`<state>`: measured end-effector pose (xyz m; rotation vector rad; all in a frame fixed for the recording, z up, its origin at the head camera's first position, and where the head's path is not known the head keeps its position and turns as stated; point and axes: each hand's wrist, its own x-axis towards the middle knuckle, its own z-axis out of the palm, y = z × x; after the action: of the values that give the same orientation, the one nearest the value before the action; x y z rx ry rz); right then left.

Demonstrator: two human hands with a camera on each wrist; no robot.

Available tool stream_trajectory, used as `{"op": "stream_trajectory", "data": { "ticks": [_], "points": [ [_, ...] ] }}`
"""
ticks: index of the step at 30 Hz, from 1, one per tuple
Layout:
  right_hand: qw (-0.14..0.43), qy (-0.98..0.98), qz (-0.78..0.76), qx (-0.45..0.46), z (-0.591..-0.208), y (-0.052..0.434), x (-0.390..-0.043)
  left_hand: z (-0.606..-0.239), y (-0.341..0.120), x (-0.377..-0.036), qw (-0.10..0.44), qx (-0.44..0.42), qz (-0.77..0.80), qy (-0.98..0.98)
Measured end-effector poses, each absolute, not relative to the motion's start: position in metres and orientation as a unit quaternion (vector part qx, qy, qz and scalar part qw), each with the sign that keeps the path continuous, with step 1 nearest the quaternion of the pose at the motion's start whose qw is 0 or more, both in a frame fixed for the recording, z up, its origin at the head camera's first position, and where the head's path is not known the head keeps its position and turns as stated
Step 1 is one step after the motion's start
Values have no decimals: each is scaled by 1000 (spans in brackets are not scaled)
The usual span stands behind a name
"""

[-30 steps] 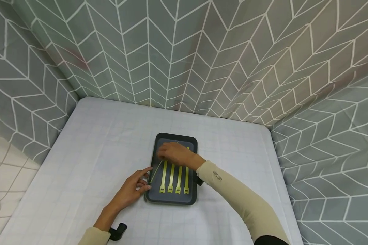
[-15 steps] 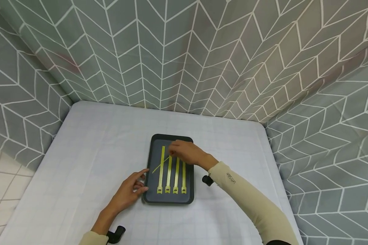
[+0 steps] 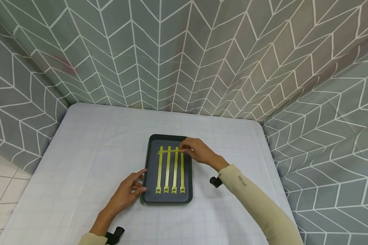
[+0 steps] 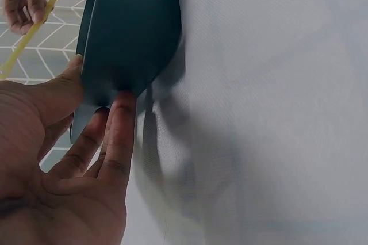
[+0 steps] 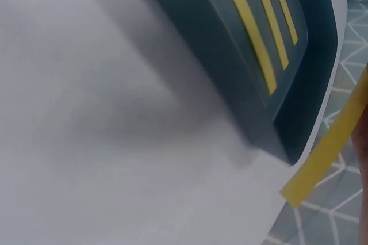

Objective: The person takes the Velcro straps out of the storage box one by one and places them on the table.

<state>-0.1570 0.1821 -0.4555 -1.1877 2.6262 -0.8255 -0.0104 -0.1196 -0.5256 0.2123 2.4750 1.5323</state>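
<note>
A dark rectangular tray point(image 3: 166, 199) bears a row of several yellow hook-and-loop cable ties point(image 3: 167, 170), lying side by side lengthwise, slotted heads toward the near end. My right hand point(image 3: 199, 151) pinches another yellow cable tie point(image 3: 168, 151) by one end over the tray's far right part; it stretches leftward, crossing the row in the head view. In the right wrist view this cable tie point(image 5: 325, 153) shows at the right edge, beside part of the hand. My left hand point(image 3: 130, 190) grips the tray's left side, thumb at the rim and fingers point(image 4: 118, 136) against the outer wall.
A white cloth point(image 3: 104, 143) covers the table under the tray. Grey patterned curtains point(image 3: 171, 61) hang along the back and both sides. Black wrist-camera mounts point(image 3: 116, 234) stick out near both wrists. Pale floor tiles point(image 3: 6, 183) show at the left.
My right hand has moved rightward across the tray with the cable tie, which has swung from slanting near the left rim to lying nearly crosswise. My left hand has stayed at the tray's side.
</note>
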Motion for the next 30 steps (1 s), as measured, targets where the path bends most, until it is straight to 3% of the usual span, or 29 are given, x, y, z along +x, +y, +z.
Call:
{"op": "stream_trajectory", "data": {
  "ticks": [18,30],
  "points": [
    [54,903,-375,-201,-480,234,-138,-530,-122,-9,97,80,508,852],
    [84,911,-397,-69,-490,266,-121,-525,-118,-10,103,72,500,857]
  ]
}}
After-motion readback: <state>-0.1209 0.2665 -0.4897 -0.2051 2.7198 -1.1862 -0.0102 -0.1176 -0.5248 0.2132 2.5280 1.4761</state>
